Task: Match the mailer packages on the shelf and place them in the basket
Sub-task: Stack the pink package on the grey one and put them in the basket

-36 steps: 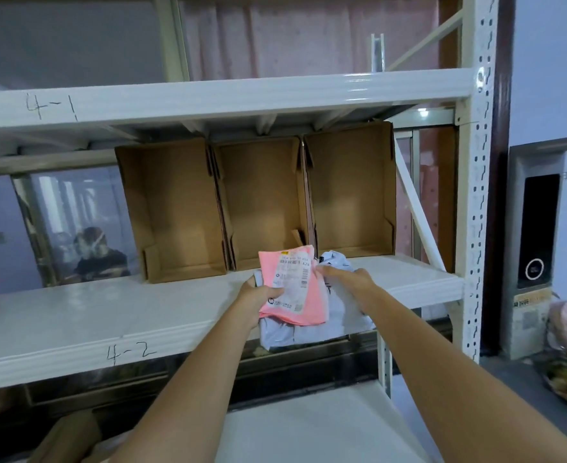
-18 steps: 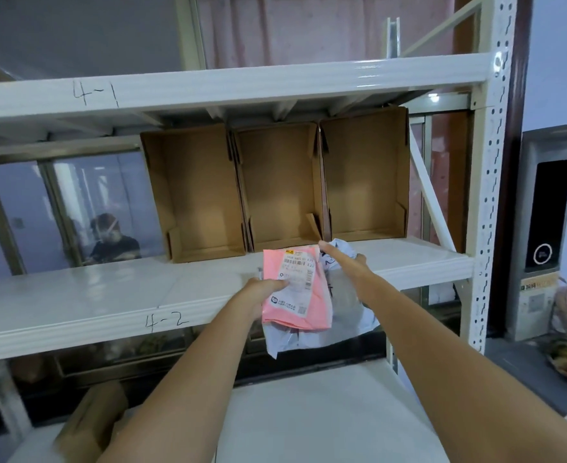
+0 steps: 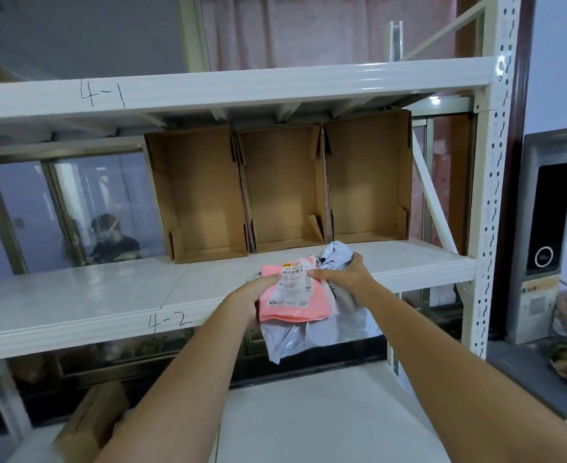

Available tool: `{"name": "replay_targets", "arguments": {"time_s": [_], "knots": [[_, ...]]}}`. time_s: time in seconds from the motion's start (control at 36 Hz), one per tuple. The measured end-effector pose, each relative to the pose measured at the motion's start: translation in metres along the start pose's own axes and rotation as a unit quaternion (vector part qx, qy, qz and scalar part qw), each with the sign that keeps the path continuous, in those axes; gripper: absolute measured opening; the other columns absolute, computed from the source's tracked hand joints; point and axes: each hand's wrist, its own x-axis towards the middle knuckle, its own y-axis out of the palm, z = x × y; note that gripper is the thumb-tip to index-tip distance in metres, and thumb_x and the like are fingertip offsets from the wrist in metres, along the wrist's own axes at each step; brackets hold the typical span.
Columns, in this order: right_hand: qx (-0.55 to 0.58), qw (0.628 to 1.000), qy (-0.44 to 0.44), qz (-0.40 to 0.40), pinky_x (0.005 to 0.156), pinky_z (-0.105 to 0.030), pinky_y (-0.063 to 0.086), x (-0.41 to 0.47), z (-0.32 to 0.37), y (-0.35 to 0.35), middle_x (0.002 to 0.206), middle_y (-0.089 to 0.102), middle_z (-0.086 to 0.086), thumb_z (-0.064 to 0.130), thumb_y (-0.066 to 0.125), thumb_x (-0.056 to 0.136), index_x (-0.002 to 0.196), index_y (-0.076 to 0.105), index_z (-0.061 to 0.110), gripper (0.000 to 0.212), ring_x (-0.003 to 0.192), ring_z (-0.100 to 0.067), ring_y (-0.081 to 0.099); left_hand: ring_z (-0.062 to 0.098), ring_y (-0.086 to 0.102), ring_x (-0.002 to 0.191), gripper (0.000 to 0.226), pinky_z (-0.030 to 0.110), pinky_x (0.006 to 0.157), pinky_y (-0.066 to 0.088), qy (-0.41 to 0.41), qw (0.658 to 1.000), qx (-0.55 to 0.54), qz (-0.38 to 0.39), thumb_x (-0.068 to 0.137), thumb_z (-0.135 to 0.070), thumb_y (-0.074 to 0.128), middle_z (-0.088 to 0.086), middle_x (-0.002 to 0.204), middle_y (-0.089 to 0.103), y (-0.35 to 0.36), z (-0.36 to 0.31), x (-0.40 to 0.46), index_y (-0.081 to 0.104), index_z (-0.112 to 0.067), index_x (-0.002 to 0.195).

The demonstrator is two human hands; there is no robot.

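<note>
While both hands [image 3: 248,300] pinch mailers [image 3: 292,295], grip seemingly tight

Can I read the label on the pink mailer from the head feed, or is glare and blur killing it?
Head view: the white printed label on the pink plastic mailer is soft, text unreadable; glare streaks the white metal upper shelf beam; wide-angle distortion bends the perforated upright post.

Pink mailers: one [image 3: 292,295], bearing a white label, at about 6 o'clock from the boxes.
Grey-white mailers: at least one [image 3: 322,332], bunched behind the pink; exact count unclear.
Cardboard boxes: three, open-fronted, side by side [image 3: 202,195] [image 3: 282,188] [image 3: 365,178].
Hands: two, left hand [image 3: 248,299], right hand [image 3: 345,279].
Shelf boards: three, marked 4-1 [image 3: 208,91] and 4-2 [image 3: 75,305], one unmarked at 6 o'clock [image 3: 308,422].
</note>
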Motion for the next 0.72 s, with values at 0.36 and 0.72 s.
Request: {"name": "replay_targets", "arguments": {"time_s": [0.36, 0.72], "knots": [[0.048, 0.996, -0.073, 0.015, 0.094, -0.049, 0.052, -0.011, -0.033, 0.004, 0.116, 0.061, 0.005, 0.057, 0.092, 0.025, 0.137, 0.030, 0.035, 0.130, 0.108, -0.022, 0.061, 0.031, 0.072, 0.081, 0.051, 0.048, 0.083, 0.057, 0.042, 0.996, -0.063, -0.048, 0.073, -0.037, 0.080, 0.011, 0.091, 0.074, 0.008, 0.027, 0.017, 0.061, -0.009, 0.110], [0.072, 0.992, -0.099, -0.022, 0.093, -0.037, 0.052, -0.031, -0.038, 0.002, 0.113, 0.059, 0.005, 0.040, 0.094, 0.053, 0.122, 0.029, 0.026, 0.096, 0.105, -0.016, 0.061, 0.027, 0.071, 0.084, 0.062, 0.038, 0.066, 0.059, 0.208, 0.973, -0.033, -0.100, 0.065, -0.033, 0.087, 0.010, 0.104, 0.070, 0.014, 0.034, -0.003, 0.055, -0.014, 0.116]]}}
